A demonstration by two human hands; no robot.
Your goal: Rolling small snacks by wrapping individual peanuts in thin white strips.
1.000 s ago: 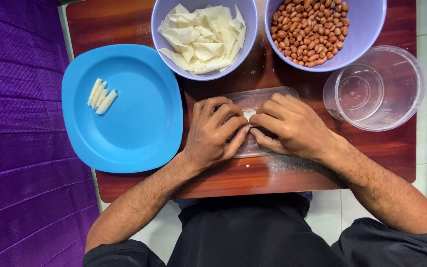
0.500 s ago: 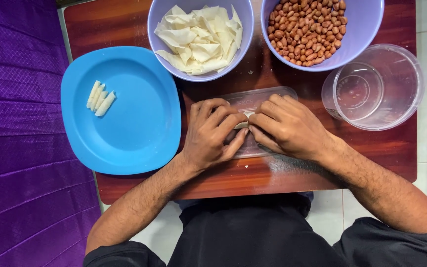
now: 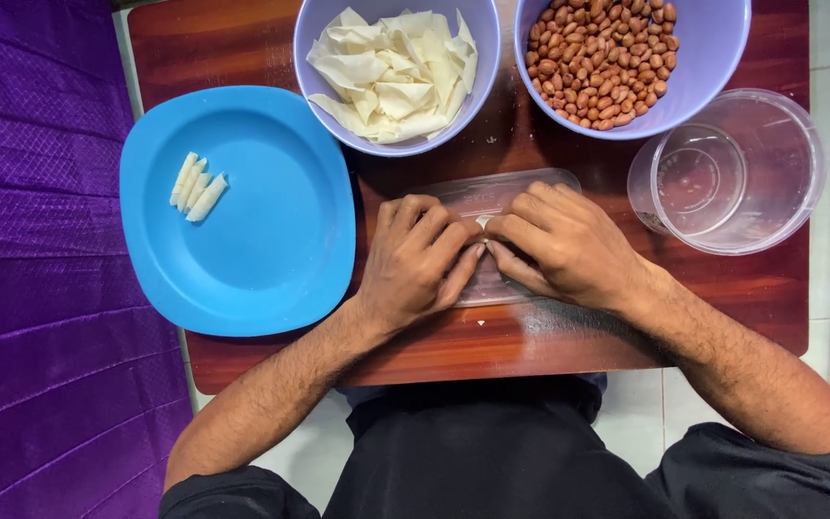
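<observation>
Left hand (image 3: 420, 259) and right hand (image 3: 554, 245) meeting fingertip to fingertip over clear lid (image 3: 497, 187), fingers curled narrow, pinching small white piece (image 3: 480, 223).

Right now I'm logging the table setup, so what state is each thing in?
left hand: fingers curled, pressing on the clear lid
right hand: fingers curled, fingertips meeting the left hand's
clear lid: flat on the table, mostly covered by hands
blue plate: holds four small white rolls side by side
left bowl: filled with white wrappers
right bowl: filled with peanuts
clear tub: open, empty
</observation>
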